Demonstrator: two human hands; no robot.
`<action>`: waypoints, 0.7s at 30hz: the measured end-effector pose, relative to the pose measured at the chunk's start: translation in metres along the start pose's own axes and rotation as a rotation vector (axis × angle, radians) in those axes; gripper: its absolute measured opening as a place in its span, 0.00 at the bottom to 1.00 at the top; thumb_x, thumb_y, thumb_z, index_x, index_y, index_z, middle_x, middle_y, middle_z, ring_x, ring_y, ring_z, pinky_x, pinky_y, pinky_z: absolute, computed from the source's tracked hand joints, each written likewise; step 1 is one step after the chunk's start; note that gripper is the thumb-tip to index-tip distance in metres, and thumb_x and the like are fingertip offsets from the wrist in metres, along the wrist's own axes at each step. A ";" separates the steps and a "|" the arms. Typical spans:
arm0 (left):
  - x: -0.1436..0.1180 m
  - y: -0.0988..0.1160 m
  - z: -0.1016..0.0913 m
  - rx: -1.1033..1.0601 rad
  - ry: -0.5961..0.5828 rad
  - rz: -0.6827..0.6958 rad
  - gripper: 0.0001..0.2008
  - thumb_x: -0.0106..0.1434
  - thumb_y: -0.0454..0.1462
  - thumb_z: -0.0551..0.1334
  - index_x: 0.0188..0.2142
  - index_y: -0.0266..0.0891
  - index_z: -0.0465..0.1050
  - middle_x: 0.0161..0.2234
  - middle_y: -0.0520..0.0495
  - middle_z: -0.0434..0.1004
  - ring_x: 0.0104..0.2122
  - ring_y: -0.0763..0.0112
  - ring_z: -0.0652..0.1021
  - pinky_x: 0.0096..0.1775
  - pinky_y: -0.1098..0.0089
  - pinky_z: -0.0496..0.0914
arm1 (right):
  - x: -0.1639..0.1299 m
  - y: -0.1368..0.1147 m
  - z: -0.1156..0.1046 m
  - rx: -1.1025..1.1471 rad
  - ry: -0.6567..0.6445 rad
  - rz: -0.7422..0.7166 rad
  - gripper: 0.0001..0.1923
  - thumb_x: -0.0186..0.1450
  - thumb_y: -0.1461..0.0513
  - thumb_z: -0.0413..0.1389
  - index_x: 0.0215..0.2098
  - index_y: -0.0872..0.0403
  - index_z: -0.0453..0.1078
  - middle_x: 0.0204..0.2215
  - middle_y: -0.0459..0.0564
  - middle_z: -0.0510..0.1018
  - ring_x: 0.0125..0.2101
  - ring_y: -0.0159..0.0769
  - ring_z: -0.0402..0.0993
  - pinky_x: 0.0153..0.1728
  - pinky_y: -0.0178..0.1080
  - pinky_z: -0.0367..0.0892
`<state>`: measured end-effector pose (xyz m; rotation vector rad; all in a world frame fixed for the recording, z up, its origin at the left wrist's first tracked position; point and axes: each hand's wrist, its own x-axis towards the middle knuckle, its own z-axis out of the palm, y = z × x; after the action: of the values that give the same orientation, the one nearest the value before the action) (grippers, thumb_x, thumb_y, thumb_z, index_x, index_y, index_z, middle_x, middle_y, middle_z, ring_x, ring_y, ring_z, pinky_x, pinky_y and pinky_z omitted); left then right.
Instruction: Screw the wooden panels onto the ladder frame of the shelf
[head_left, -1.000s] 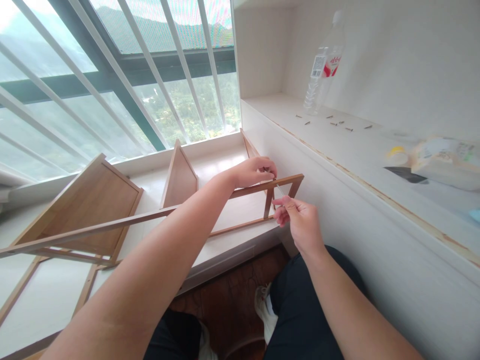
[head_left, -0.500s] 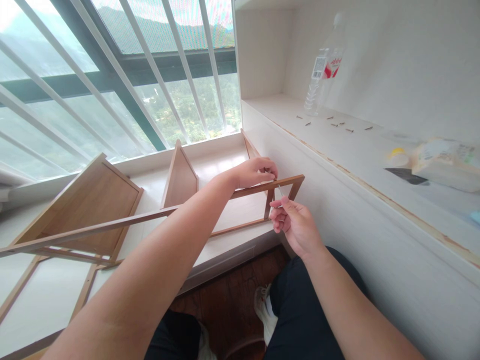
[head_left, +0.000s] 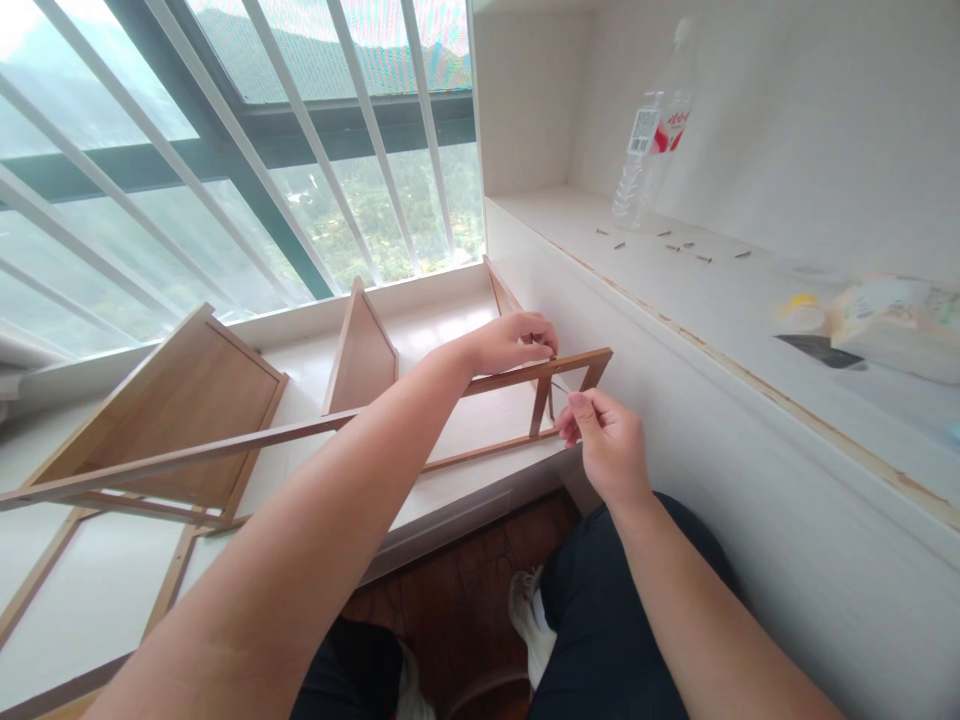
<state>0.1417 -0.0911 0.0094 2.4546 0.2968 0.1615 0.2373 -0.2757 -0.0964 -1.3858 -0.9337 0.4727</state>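
A long brown wooden frame (head_left: 517,378) with slim rails and crosspieces runs from the left edge to its end near the white wall panel. My left hand (head_left: 517,340) is closed at its upper rail, thumb and fingertips pressed together by the joint with a crosspiece; a small dark bit shows at the fingertips. Just below that rail, my right hand (head_left: 611,440) pinches a thin metal rod (head_left: 560,388) that looks like a hex key. The rod's tip points at the rail near the same joint; whether it touches cannot be made out.
Wooden panels (head_left: 172,410) lean on the white window ledge (head_left: 292,375). On the right shelf stand a clear plastic bottle (head_left: 652,140), several loose screws (head_left: 703,259) and a blurred soft white package (head_left: 892,325). A barred window (head_left: 360,200) is behind.
My right hand has shifted a little right and turned, so the metal rod now slants differently below the rail. The left hand and the frame have hardly moved.
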 end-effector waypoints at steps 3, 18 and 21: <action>0.000 0.000 0.000 0.001 0.004 -0.002 0.12 0.63 0.39 0.58 0.41 0.38 0.78 0.44 0.46 0.76 0.43 0.65 0.76 0.47 0.65 0.69 | 0.000 -0.001 0.001 0.023 0.016 -0.004 0.23 0.70 0.45 0.56 0.27 0.53 0.71 0.20 0.45 0.75 0.21 0.32 0.71 0.24 0.34 0.68; 0.000 0.001 0.000 0.009 0.007 -0.004 0.11 0.64 0.39 0.59 0.41 0.38 0.78 0.42 0.46 0.76 0.42 0.66 0.75 0.47 0.66 0.69 | 0.004 0.000 0.000 -0.082 0.136 -0.118 0.16 0.68 0.49 0.59 0.32 0.52 0.71 0.24 0.45 0.76 0.21 0.31 0.71 0.26 0.35 0.68; 0.000 0.001 0.000 0.012 0.009 -0.004 0.11 0.64 0.39 0.59 0.40 0.38 0.78 0.42 0.46 0.76 0.42 0.66 0.75 0.47 0.66 0.69 | 0.004 0.000 -0.001 -0.109 0.141 -0.136 0.15 0.68 0.49 0.59 0.32 0.52 0.71 0.23 0.44 0.75 0.21 0.31 0.70 0.26 0.35 0.68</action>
<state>0.1419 -0.0919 0.0098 2.4652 0.3071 0.1695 0.2405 -0.2730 -0.0952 -1.4237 -0.9427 0.2211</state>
